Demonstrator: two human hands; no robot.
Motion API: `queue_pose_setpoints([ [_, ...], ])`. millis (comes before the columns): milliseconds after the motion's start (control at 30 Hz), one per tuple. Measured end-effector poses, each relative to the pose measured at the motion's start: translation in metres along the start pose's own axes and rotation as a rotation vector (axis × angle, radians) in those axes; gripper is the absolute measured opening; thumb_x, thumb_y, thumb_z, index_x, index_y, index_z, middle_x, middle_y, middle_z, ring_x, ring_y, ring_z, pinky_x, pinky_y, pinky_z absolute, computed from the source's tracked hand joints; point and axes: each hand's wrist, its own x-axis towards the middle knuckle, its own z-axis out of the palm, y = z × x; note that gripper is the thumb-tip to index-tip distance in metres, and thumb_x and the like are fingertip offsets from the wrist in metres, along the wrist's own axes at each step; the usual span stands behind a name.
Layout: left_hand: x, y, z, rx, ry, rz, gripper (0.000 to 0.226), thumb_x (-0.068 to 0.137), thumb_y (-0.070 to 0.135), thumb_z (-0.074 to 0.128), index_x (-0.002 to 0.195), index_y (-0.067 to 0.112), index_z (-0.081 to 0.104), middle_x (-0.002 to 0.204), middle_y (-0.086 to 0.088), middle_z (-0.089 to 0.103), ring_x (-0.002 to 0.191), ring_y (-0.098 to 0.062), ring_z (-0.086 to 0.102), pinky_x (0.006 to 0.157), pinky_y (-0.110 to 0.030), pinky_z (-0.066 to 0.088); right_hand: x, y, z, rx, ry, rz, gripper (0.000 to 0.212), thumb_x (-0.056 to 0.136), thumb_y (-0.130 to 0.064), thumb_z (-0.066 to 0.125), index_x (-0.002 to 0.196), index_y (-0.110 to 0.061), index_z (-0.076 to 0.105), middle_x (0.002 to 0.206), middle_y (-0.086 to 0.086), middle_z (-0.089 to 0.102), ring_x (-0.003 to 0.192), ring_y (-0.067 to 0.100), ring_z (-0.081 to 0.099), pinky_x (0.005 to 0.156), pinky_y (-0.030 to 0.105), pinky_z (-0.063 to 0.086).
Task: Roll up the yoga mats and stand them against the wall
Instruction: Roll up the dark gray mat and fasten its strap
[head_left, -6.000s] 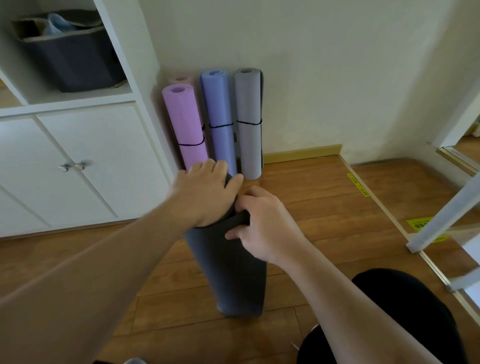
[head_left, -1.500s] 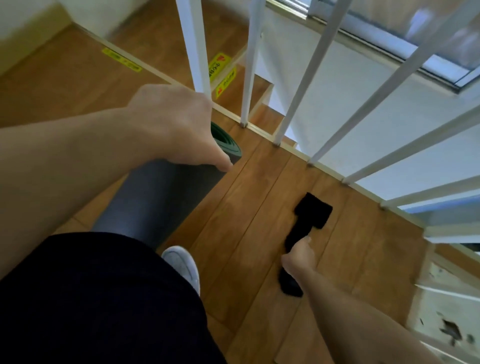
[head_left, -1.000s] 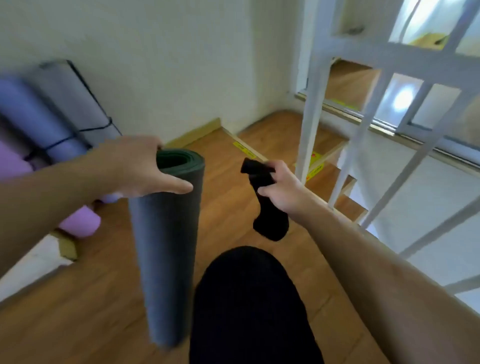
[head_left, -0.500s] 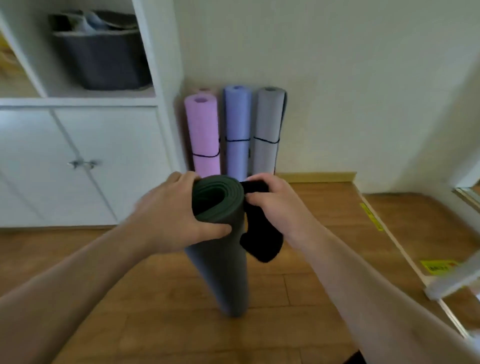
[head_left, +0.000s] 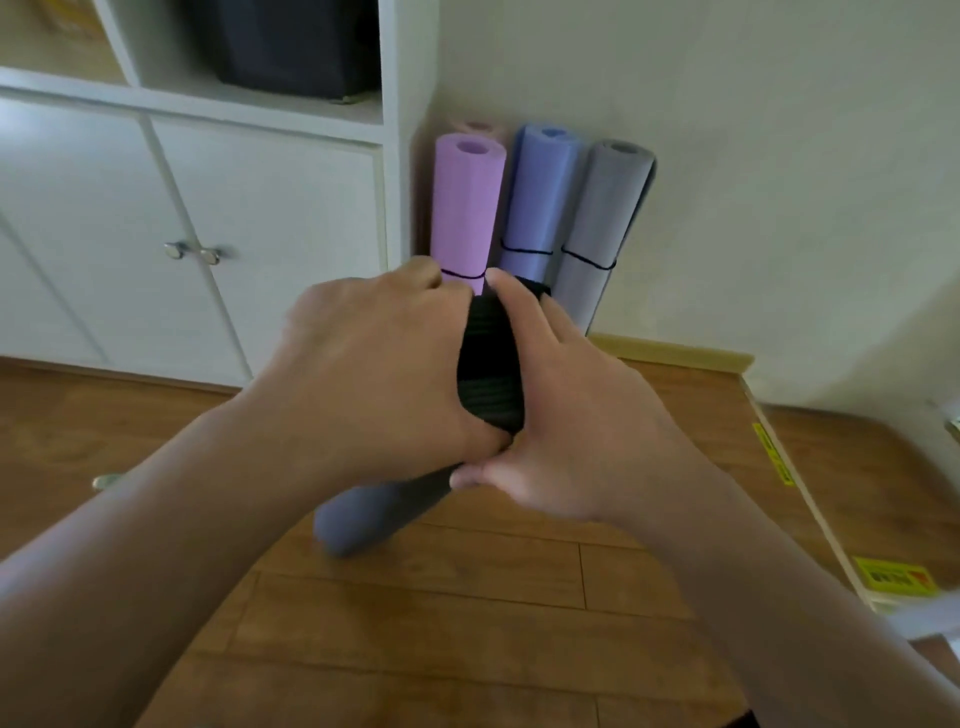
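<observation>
Dark grey rolled mat (head_left: 382, 512), matte foam cylinder, stands tilted on the plank wood floor (head_left: 467, 623), lower end toward 7 o'clock, upper end hidden between both hands; left hand (head_left: 374, 374) fingers curled round the roll's top, right hand (head_left: 582, 415) with fingers fairly straight pressing a ribbed black fabric strap (head_left: 491, 371) over it, thumb tucked beneath. At 12 o'clock, three banded rolls stand upright against the cream wall (head_left: 779, 156): pink mat (head_left: 465, 208), blue mat (head_left: 540, 202), pale grey mat (head_left: 597, 223), beside a smooth white cabinet (head_left: 234, 208).
</observation>
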Motion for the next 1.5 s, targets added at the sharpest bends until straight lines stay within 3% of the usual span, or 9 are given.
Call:
queue_pose_setpoints([
  [167, 0.002, 0.010, 0.041, -0.094, -0.121, 0.062, 0.091, 0.051, 0.082, 0.070, 0.126, 0.036, 0.048, 0.102, 0.018, 0.052, 0.088, -0.007, 0.057, 0.077, -0.032, 0.054, -0.003, 0.026, 0.034, 0.101, -0.083, -0.038, 0.144, 0.054, -0.064, 0.098, 0.164, -0.035, 0.009, 0.145, -0.013, 0.039, 0.126, 0.017, 0.056, 0.101, 0.046, 0.057],
  [267, 0.002, 0.002, 0.060, -0.278, -0.205, 0.128, 0.118, 0.053, 0.082, 0.078, 0.151, 0.039, 0.030, 0.127, 0.027, 0.053, 0.110, -0.003, 0.056, 0.093, -0.031, 0.052, -0.013, 0.045, 0.054, 0.230, -0.072, -0.050, 0.130, 0.053, -0.059, 0.100, 0.157, -0.033, 0.027, 0.134, -0.016, 0.041, 0.119, 0.007, 0.053, 0.100, 0.039, 0.056],
  [433, -0.004, -0.024, 0.080, -0.719, -0.508, 0.272, 0.130, 0.052, 0.061, 0.099, 0.154, 0.057, 0.019, 0.144, 0.042, 0.035, 0.134, 0.016, 0.037, 0.106, -0.013, 0.040, -0.030, 0.081, 0.048, 0.315, -0.102, -0.117, 0.116, 0.051, -0.045, 0.103, 0.147, -0.037, 0.038, 0.131, -0.023, 0.045, 0.124, -0.001, 0.050, 0.102, 0.029, 0.051],
  [667, -0.008, -0.021, 0.141, -0.547, -0.350, 0.225, 0.132, 0.039, 0.083, 0.088, 0.149, 0.050, 0.022, 0.141, 0.029, 0.026, 0.136, -0.005, 0.023, 0.119, -0.044, 0.034, -0.036, 0.096, 0.049, 0.351, -0.104, -0.122, 0.109, 0.049, -0.037, 0.104, 0.140, -0.037, 0.045, 0.132, -0.023, 0.048, 0.128, 0.004, 0.050, 0.103, 0.037, 0.051],
  [767, -0.012, -0.017, 0.153, -0.429, -0.250, 0.198, 0.128, 0.039, 0.092, 0.079, 0.147, 0.047, 0.027, 0.140, 0.024, 0.026, 0.135, -0.007, 0.022, 0.119, -0.042, 0.029, -0.035, 0.102, 0.049, 0.379, -0.099, -0.101, 0.108, 0.047, -0.033, 0.105, 0.138, -0.036, 0.047, 0.130, -0.024, 0.049, 0.127, 0.005, 0.051, 0.103, 0.040, 0.051],
  [1000, -0.020, -0.009, 0.171, -0.740, -0.282, 0.049, 0.120, 0.043, 0.063, 0.099, 0.143, 0.046, 0.034, 0.129, 0.031, 0.049, 0.116, 0.003, 0.052, 0.095, -0.021, 0.049, -0.034, 0.108, 0.049, 0.360, -0.125, -0.061, 0.111, 0.047, -0.034, 0.105, 0.139, -0.040, 0.045, 0.134, -0.024, 0.048, 0.129, 0.005, 0.051, 0.105, 0.043, 0.051],
  [1167, -0.024, 0.013, 0.169, -0.642, -0.167, 0.059, 0.107, 0.056, 0.069, 0.090, 0.146, 0.045, 0.037, 0.135, 0.027, 0.051, 0.119, 0.001, 0.052, 0.102, -0.029, 0.051, -0.034, 0.115, 0.036, 0.282, -0.301, 0.003, 0.120, 0.050, -0.030, 0.106, 0.144, -0.047, 0.032, 0.139, -0.026, 0.037, 0.128, 0.003, 0.050, 0.102, 0.039, 0.053],
  [1367, -0.033, 0.033, 0.172, -0.459, -0.151, 0.076, 0.104, 0.070, 0.072, 0.080, 0.153, 0.032, 0.030, 0.142, 0.017, 0.048, 0.129, -0.007, 0.051, 0.099, -0.030, 0.052, -0.042, 0.121, 0.012, 0.362, -0.549, 0.167, 0.118, 0.063, -0.081, 0.082, 0.158, -0.053, 0.017, 0.149, -0.026, 0.036, 0.138, 0.006, 0.044, 0.110, 0.040, 0.047],
  [1500, -0.034, 0.049, 0.190, -0.289, -0.220, 0.087, 0.097, 0.080, 0.057, 0.078, 0.152, 0.019, 0.025, 0.144, 0.005, 0.044, 0.133, -0.017, 0.046, 0.096, -0.034, 0.053, -0.042, 0.101, 0.026, 0.004, -0.556, 0.242, 0.134, 0.059, -0.090, 0.075, 0.165, -0.036, 0.014, 0.156, -0.016, 0.032, 0.143, 0.014, 0.037, 0.113, 0.041, 0.044],
])
